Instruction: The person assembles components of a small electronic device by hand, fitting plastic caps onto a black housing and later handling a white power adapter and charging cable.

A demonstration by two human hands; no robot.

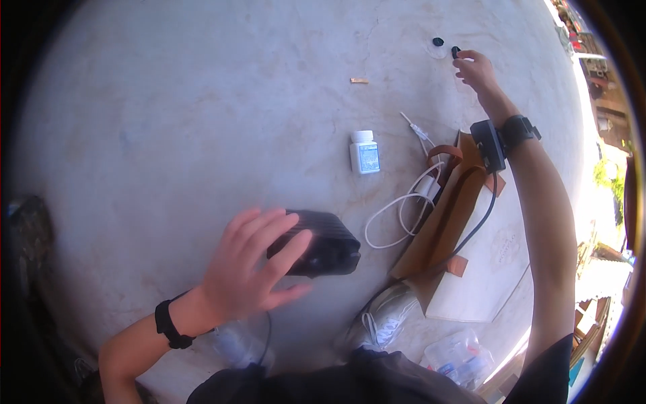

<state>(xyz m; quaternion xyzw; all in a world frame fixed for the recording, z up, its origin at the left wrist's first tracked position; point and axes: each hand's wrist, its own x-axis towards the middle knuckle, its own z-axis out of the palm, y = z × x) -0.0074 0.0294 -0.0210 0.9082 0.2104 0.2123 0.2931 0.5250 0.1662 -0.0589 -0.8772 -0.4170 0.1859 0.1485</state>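
My left hand (252, 262) is spread, fingers apart, above or against a black ribbed case-like object (326, 242); whether they touch, I cannot tell. Part of that object is hidden by the fingers. Far to the right, my right arm is stretched out. My right hand (476, 73) pinches a small black round piece (455, 52) between thumb and fingertips, close to the surface. Just left of it lies another small black round piece (438, 42), beside a faint clear disc-like thing. A white bottle (365, 153) with a blue label stands between the two hands.
A brown and white paper bag (481, 259) lies on its side at the right, with a white cable (398, 205) beside it. A small tan strip (359, 81) lies farther off. Near my shoe (390, 320) is a clear plastic bag (461, 360) with things inside.
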